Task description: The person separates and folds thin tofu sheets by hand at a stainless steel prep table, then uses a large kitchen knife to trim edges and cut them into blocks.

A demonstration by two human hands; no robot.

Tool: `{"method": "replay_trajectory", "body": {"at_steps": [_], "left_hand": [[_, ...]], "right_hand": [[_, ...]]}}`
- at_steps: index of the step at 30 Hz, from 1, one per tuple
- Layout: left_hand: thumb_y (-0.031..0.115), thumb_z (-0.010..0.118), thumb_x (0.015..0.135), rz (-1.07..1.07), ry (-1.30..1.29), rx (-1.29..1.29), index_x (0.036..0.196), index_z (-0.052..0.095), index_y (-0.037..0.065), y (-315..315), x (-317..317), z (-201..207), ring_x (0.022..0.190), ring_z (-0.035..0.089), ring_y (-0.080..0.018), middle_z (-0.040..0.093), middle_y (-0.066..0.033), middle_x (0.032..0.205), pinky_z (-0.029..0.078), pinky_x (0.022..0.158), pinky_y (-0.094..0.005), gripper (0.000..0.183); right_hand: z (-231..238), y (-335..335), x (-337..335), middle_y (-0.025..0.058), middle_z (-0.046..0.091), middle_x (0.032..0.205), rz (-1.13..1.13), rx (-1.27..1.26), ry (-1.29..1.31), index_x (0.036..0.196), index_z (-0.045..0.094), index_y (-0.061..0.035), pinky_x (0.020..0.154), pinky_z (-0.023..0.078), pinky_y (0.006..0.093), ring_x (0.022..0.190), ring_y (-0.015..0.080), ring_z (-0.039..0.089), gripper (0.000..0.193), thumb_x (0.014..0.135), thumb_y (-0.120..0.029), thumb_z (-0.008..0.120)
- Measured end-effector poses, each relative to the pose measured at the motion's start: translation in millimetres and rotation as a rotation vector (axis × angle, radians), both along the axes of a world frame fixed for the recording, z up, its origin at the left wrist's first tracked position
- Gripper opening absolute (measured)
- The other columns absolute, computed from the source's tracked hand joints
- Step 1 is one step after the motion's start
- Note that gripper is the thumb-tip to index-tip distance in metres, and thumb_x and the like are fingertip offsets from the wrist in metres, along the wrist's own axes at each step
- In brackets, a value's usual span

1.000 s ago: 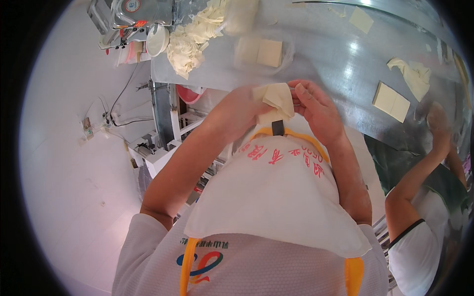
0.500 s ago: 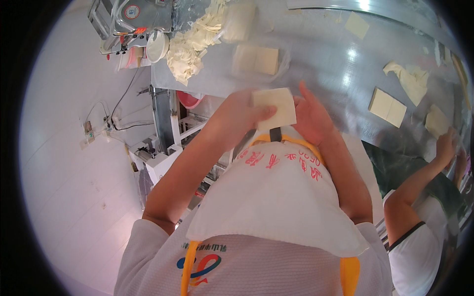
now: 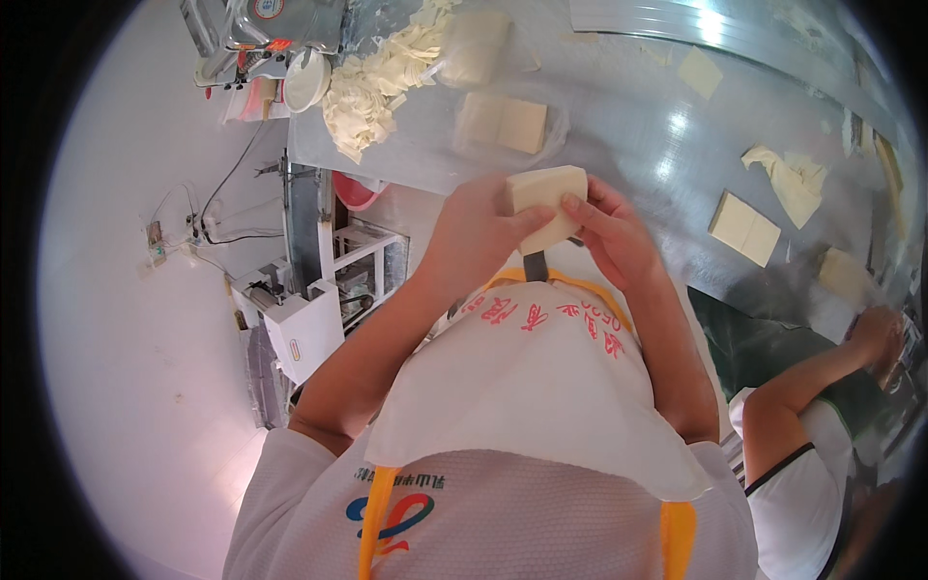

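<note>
A thick stack of square, pale yellow dough wrappers is held up in front of my apron, at the near edge of the metal table. Gripping its left side is my left hand, thumb lying across the front face. My right hand closes on the right side, its thumb on the stack and its fingers mostly behind. Just beyond my hands, another wrapper stack lies partly in clear plastic. Farther right a stack of wrappers rests on the table beside a crumpled dough scrap.
Dough trimmings are heaped at the table's left, near a white tub and a metal machine. A plastic-wrapped bundle and a single dough sheet lie farther back. At right, a co-worker's hand is near another stack.
My right hand, spread open beside the stack before, has closed on its right side. The stack now shows its thick edge. The co-worker's hand has come away from the stack at the right.
</note>
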State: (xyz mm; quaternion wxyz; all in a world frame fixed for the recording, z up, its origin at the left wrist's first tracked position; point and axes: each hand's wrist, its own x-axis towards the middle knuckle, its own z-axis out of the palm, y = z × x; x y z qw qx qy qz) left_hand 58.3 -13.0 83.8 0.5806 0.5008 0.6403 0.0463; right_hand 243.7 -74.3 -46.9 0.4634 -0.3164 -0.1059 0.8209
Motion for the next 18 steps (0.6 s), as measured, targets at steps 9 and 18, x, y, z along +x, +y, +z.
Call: {"method": "replay_trajectory", "body": {"at_steps": [9,18], "left_hand": [[0.023,0.073,0.104,0.091,-0.328,-0.100,0.127,0.070,-0.004,-3,12,48,0.100,0.075,-0.0154,0.078,-0.0097,0.110,0.063,0.080,-0.0316,0.035],[0.025,0.065,0.109,0.113,-0.300,-0.122,0.120,0.071,-0.001,-14,-46,-29,0.100,0.074,-0.0162,0.076,-0.0088,0.107,0.064,0.085,-0.0335,0.028]], "right_hand": [[25,3,44,0.0114,0.072,0.131,-0.129,0.109,0.118,0.145,0.060,0.0003,0.105,0.056,0.0414,0.119,0.0212,0.069,0.044,0.108,-0.022,0.069],[6,42,72,0.0073,0.075,0.122,-0.141,0.177,-0.537,0.134,0.069,0.0020,0.095,0.056,0.0303,0.109,0.0171,0.071,0.034,0.105,-0.014,0.071]]}}
